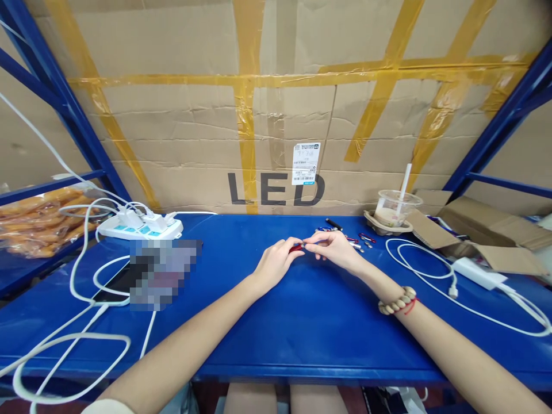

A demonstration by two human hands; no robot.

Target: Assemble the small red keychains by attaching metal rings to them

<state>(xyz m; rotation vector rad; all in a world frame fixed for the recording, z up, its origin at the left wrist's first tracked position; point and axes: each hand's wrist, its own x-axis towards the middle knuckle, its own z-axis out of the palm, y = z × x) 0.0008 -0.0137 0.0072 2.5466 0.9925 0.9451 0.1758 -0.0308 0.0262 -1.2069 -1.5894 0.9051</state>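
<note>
Over the middle of the blue tabletop (pixel 280 322), my left hand (pixel 276 261) is closed on a small shiny red tube-like piece (pixel 295 248). My right hand (pixel 334 248) meets it from the right, thumb and fingers pinched at the silvery end of the red piece. Whether a separate small part sits in that pinch is too small to tell. Just behind and beside my right hand lie several small metallic pieces (pixel 366 237) in red, blue and silver, partly hidden by the hand. A black cylinder (pixel 333 224) lies among them at the back.
At left are a white power strip (pixel 142 227), a charging phone (pixel 114 284) and looping white cables. A plastic cup with a straw (pixel 394 208) stands at back right, beside an open cardboard box (pixel 495 230). A white adapter (pixel 478 272) lies at right. A large carton (pixel 194 138) walls the back.
</note>
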